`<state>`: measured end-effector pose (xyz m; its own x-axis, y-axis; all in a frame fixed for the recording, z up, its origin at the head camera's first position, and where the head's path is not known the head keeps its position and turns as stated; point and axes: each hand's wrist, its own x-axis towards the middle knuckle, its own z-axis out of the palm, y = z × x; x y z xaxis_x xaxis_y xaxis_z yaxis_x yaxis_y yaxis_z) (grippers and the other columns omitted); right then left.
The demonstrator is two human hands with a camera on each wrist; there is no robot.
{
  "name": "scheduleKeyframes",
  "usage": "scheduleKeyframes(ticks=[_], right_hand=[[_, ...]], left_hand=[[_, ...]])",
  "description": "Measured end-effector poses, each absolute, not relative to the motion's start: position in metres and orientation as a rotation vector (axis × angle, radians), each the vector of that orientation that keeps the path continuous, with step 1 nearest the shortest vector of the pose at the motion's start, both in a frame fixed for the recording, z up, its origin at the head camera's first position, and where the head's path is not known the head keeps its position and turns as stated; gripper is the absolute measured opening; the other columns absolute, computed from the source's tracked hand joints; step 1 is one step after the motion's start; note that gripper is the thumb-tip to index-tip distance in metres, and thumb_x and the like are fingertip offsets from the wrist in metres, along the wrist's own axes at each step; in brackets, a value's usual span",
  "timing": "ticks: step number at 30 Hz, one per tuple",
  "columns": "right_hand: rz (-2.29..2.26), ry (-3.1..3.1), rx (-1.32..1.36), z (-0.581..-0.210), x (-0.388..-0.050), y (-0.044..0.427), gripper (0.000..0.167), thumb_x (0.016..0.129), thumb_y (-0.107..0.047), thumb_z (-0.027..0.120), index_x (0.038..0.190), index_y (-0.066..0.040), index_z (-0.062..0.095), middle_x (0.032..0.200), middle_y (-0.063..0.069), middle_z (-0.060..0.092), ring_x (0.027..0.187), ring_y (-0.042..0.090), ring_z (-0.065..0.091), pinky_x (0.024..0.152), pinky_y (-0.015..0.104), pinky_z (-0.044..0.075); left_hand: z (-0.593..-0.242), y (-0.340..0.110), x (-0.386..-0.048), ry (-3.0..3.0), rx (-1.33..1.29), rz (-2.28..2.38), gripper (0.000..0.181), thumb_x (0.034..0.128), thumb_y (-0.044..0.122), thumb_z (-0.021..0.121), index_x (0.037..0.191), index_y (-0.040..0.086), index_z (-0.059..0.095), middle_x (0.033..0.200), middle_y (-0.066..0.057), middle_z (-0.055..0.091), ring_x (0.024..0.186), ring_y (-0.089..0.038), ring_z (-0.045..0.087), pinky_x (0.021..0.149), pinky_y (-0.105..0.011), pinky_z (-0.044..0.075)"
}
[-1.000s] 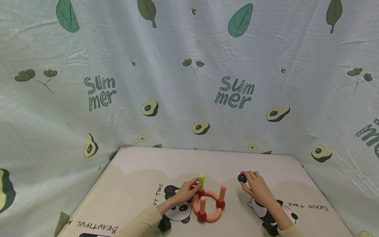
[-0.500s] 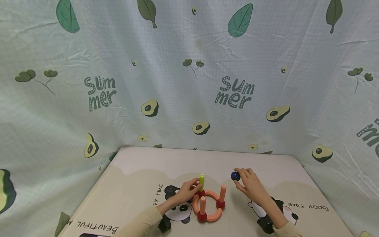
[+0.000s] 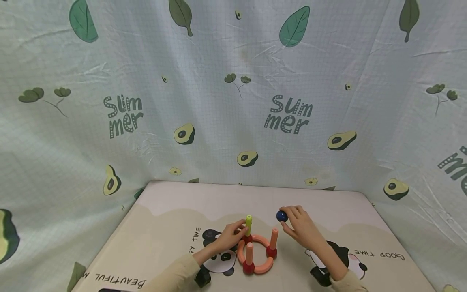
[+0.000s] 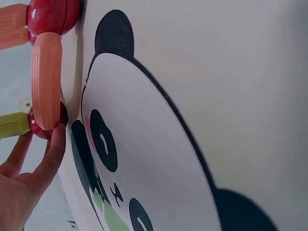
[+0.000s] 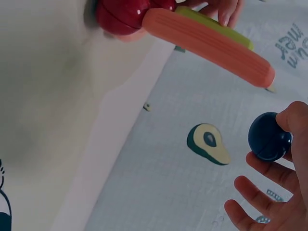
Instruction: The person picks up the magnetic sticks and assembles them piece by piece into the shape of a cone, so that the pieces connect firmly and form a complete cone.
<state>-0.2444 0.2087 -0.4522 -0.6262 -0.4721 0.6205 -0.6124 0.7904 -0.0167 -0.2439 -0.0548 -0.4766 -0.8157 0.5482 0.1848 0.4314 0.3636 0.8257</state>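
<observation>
A ring of curved orange rods [image 3: 263,268] and red balls [image 3: 248,267] lies on the table. Two straight orange rods [image 3: 274,238] and one yellow-green rod [image 3: 248,225] stand up from its balls. My left hand [image 3: 230,236] holds the yellow-green rod near its foot; in the left wrist view its fingers [image 4: 57,149] reach the red ball there. To the right of the ring and above the table, my right hand [image 3: 303,227] pinches a dark blue ball [image 3: 281,216] between thumb and fingers. The right wrist view shows the blue ball [image 5: 269,136] apart from the orange rod's tip.
The table [image 3: 164,219] has a light cover with printed pandas and lettering. Behind it hangs a pale curtain [image 3: 219,101] printed with avocados and leaves. Part of a dark-edged shape [image 3: 113,290] shows at the bottom left edge.
My right hand has moved left with the blue ball, closer to the yellow-green rod. The left hand and the ring stay where they were.
</observation>
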Motion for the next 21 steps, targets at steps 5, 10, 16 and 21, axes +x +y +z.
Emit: scheduleKeyframes(ticks=[5, 10, 16, 21], right_hand=[[0.305, -2.354, 0.816, -0.45, -0.245, 0.202, 0.038, 0.077, -0.02, 0.067, 0.112, -0.009, 0.055, 0.101, 0.003, 0.058, 0.092, 0.018, 0.049, 0.075, 0.038, 0.044], [0.296, -2.354, 0.836, -0.449, -0.248, 0.195, 0.038, 0.078, -0.021, 0.066, 0.113, -0.009, 0.056, 0.101, 0.002, 0.057, 0.093, 0.018, 0.05, 0.076, 0.038, 0.044], [0.29, -2.344, 0.874, -0.449, -0.252, 0.189, 0.038, 0.079, -0.02, 0.065, 0.114, -0.01, 0.055, 0.1, 0.003, 0.056, 0.093, 0.018, 0.05, 0.077, 0.038, 0.044], [0.29, -2.349, 0.886, -0.449, -0.255, 0.184, 0.037, 0.08, -0.02, 0.063, 0.115, -0.011, 0.055, 0.1, 0.003, 0.055, 0.091, 0.017, 0.049, 0.074, 0.036, 0.044]], left_hand=[[-0.476, -0.054, -0.244, 2.485, 0.88, 1.449, 0.029, 0.0956, 0.017, 0.039, 0.121, 0.005, 0.049, 0.104, -0.023, 0.06, 0.093, -0.037, 0.061, 0.069, -0.033, 0.052], [-0.48, -0.053, -0.247, 2.504, 0.898, 1.44, 0.028, 0.0954, 0.016, 0.039, 0.119, 0.005, 0.05, 0.103, -0.023, 0.061, 0.091, -0.038, 0.062, 0.069, -0.033, 0.052], [-0.502, -0.052, -0.261, 2.543, 0.867, 1.418, 0.032, 0.0957, 0.023, 0.039, 0.121, 0.007, 0.049, 0.103, -0.018, 0.062, 0.091, -0.032, 0.063, 0.069, -0.032, 0.052], [-0.508, -0.053, -0.266, 2.54, 0.864, 1.413, 0.036, 0.095, 0.028, 0.04, 0.123, 0.007, 0.048, 0.103, -0.016, 0.063, 0.091, -0.031, 0.063, 0.07, -0.031, 0.052]])
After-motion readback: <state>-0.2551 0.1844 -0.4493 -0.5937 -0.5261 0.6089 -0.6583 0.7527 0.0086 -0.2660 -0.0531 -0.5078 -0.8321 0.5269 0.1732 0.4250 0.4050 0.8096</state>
